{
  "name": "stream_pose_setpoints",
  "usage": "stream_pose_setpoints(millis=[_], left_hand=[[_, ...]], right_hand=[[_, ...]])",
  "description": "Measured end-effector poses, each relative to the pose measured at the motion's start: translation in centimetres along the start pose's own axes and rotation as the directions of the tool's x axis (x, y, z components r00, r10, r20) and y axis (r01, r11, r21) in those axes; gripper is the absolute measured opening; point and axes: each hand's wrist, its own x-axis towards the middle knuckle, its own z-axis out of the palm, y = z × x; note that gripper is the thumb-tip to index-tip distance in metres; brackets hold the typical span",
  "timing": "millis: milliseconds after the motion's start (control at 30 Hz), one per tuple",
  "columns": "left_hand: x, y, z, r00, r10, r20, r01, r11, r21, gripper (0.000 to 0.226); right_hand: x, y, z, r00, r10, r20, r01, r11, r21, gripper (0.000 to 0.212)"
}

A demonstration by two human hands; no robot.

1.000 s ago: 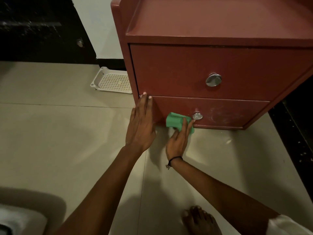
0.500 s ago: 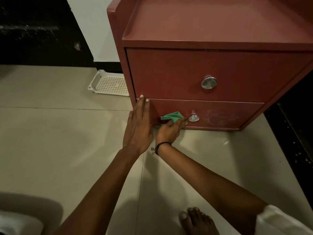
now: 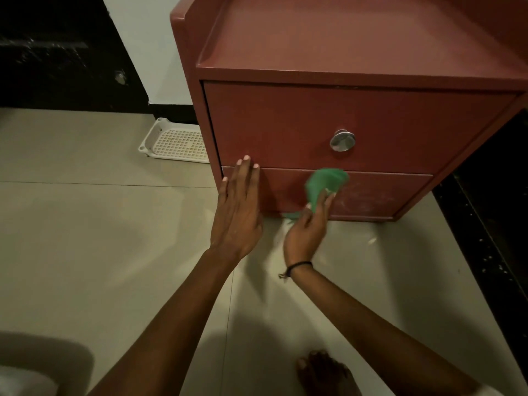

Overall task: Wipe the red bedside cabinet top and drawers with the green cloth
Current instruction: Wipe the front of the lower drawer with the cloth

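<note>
Right hand (image 3: pixel 307 232) pressing green cloth (image 3: pixel 324 185) on lower drawer (image 3: pixel 371 195), left hand (image 3: pixel 237 212) flat at cabinet corner

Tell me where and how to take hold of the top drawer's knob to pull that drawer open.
Grip the round metal knob of the top drawer by its rim, coming straight at the front of the red cabinet. It stands out on a short stem, so fingertips can likely hook behind the disc. Both hands are busy lower down.

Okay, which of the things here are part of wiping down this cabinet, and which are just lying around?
Part of the job: red cabinet, lower drawer, green cloth, right hand, left hand.
Lying around: white tray.
</note>
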Motion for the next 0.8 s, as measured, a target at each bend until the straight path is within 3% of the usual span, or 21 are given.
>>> stream_pose_setpoints(millis=[67, 133, 233, 300, 367, 400, 500, 567, 600, 667, 733, 800], left_hand=[[0.0, 0.1, 0.1, 1.0, -0.005, -0.002, 0.005, 1.0, 0.004, 0.086], [0.0, 0.1, 0.2, 1.0, 0.0, -0.002, 0.0, 1.0, 0.006, 0.085], [0.0, -0.3, 0.2, 1.0, -0.001, -0.003, 0.001, 1.0, -0.005, 0.087], [0.1, 0.0, 0.2, 1.0, -0.009, -0.012, 0.008, 1.0, -0.014, 0.088], [0.2, 0.8, 0.1, 0.999, -0.035, -0.011, 0.035, 0.998, -0.043, 0.085], [0.2, 1.1, 0.1, 0.999, -0.046, -0.009, 0.046, 0.997, -0.056, 0.084], [0.4, 1.5, 0.3, 1.0, 0.007, 0.013, -0.007, 1.0, -0.03, 0.085], [0.5, 1.5, 0.6, 0.998, 0.062, 0.017, -0.062, 0.998, 0.008, 0.081], [0.4, 1.5, 0.6, 0.997, 0.074, 0.013, -0.074, 0.997, 0.011, 0.076], [0.3, 1.7, 0.7, 0.998, 0.068, -0.001, -0.068, 0.998, -0.002, 0.071], [0.3, 1.6, 0.8, 0.999, 0.052, -0.013, -0.052, 0.999, -0.004, 0.076], [0.4, 1.5, 0.8, 0.999, 0.051, -0.019, -0.051, 0.999, 0.0, 0.086]], right_hand=[[-0.2, 1.5, 1.3, 0.982, -0.163, 0.099, 0.183, 0.95, -0.253, 0.062], [1.2, 4.5, 0.0, 0.916, -0.32, 0.243, 0.4, 0.781, -0.48, 0.073], [4.5, 8.1, -3.2, 0.672, -0.491, 0.554, 0.737, 0.377, -0.56, 0.088], [6.9, 8.9, -5.0, 0.521, -0.524, 0.674, 0.846, 0.217, -0.486, 0.087], [7.5, 8.8, -5.8, 0.478, -0.521, 0.708, 0.875, 0.21, -0.436, 0.086], [6.7, 8.5, -5.7, 0.522, -0.522, 0.675, 0.852, 0.292, -0.434, 0.088], [1.5, 5.8, -2.8, 0.836, -0.417, 0.358, 0.531, 0.78, -0.331, 0.079], [-1.2, 2.7, 0.0, 0.978, -0.196, 0.076, 0.202, 0.976, -0.077, 0.064], [-1.6, 0.7, 1.1, 0.999, -0.042, -0.014, 0.043, 0.998, 0.056, 0.058], [-0.9, -2.8, 2.2, 0.962, 0.27, -0.024, -0.252, 0.924, 0.286, 0.051], [0.9, -4.9, 2.0, 0.856, 0.516, -0.037, -0.445, 0.771, 0.456, 0.045], [3.0, -5.9, 1.2, 0.698, 0.716, 0.006, -0.572, 0.553, 0.606, 0.041]])
